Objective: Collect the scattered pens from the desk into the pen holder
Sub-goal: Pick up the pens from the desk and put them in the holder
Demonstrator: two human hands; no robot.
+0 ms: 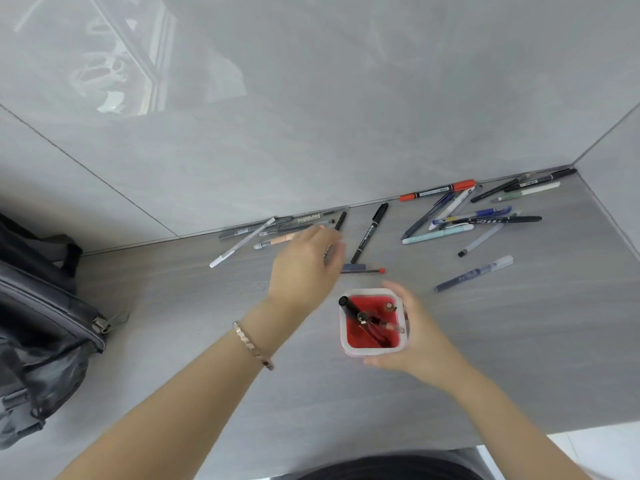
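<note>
A square white pen holder [346, 349] with a red inside stands on the grey desk [207, 323], holding a few pens. My right hand [422, 337] grips its right side. My left hand [304, 268], blurred, lies just beyond the holder with its fingers closed around a black pen [341, 220] whose top pokes out past them. Loose pens lie scattered: a black marker [369, 233], a thin pen with a red tip [367, 270], a white pen [242, 242], a dark blue pen [474, 273] and a red-capped marker [438, 191].
A grey backpack [41, 323] sits at the desk's left edge. Several pens lie piled along the wall [294, 221] and in the far right corner [485, 213]. Grey wall panels close off the back and right. The desk's near edge is just below my arms.
</note>
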